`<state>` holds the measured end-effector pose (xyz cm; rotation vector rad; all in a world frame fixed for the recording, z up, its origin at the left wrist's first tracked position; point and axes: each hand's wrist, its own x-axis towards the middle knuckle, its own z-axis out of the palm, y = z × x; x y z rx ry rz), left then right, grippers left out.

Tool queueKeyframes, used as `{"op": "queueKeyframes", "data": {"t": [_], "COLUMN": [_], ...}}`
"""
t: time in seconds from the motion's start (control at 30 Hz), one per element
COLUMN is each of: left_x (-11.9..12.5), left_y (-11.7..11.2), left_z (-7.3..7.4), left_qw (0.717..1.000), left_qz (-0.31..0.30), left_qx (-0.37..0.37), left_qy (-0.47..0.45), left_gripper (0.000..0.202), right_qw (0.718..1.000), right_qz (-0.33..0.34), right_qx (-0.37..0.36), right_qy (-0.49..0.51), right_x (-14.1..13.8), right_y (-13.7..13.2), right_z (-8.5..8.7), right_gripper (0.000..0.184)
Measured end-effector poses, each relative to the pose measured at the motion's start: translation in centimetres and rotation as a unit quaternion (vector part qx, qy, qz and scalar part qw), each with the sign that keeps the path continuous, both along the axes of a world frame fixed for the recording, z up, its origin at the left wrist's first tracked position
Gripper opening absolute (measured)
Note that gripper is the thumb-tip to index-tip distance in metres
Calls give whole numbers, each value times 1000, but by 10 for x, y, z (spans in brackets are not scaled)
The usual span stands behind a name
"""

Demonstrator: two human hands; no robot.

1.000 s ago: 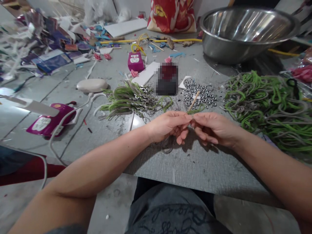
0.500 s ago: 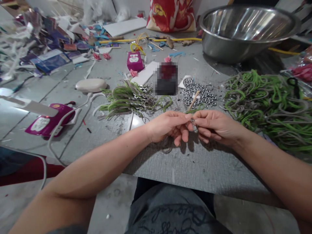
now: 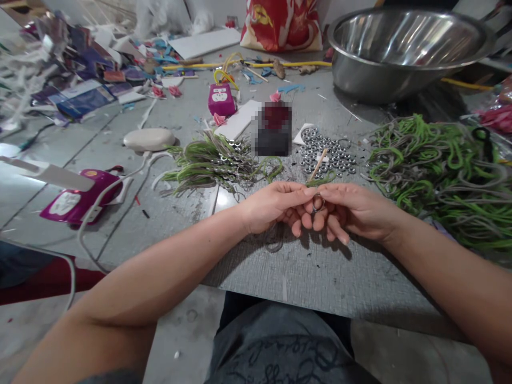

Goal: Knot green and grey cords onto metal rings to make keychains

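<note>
My left hand [image 3: 282, 205] and my right hand [image 3: 348, 208] meet over the grey table, thumbs close together. Between their fingertips is a small metal ring [image 3: 317, 204], pinched from both sides. A green cord [image 3: 320, 179] with a thin wooden stick [image 3: 318, 163] lies just behind the fingers; whether the cord joins the ring is hidden. Beyond them spreads a pile of small metal rings [image 3: 326, 152]. A bundle of green and grey cords with metal rings at their ends [image 3: 208, 157] lies left of my hands. More loose green and grey cords [image 3: 448, 176] are heaped at the right.
A large steel bowl [image 3: 408, 58] stands at the back right, beside a red bag [image 3: 281, 24]. Purple power blocks [image 3: 221, 100] and a white cable [image 3: 94, 208] lie at the left. Scraps and packaging [image 3: 84, 80] cover the far left. A blurred-out dark object lies mid-table.
The ring has turned and now shows as a round loop between my fingertips. My right hand's lower fingers have stretched out and come nearer to my left fingers.
</note>
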<state>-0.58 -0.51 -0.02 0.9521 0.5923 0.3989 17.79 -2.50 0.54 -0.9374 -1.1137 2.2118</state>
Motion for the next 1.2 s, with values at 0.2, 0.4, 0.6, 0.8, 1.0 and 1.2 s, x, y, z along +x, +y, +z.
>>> {"op": "queueKeyframes", "data": {"t": [0.2,0.4,0.6,0.8,1.0,1.2], "left_x": [-1,0,3,4,3,1], "left_y": [0,-1,-3,-4,-6,-7], "left_z": [0,2,2,2,6,11], "left_qw": [1000,1000,1000,999,996,966], "left_qz": [-12,-9,4,-2,17,77], "left_qx": [7,6,17,34,66,247], "left_qy": [-2,-10,-26,-32,-56,20], "left_gripper": [32,34,39,39,33,16], "right_qw": [1000,999,995,992,990,981], "right_qz": [-8,-46,-86,-106,-108,-102], "right_qx": [-11,15,45,62,93,146], "right_qy": [7,-10,-11,-5,-26,-77], "right_x": [1,-5,-13,-17,-11,-4], "right_y": [1,-3,-6,-10,-9,-10], "right_z": [0,-1,-1,0,5,15], "right_gripper": [20,27,28,28,31,32]}}
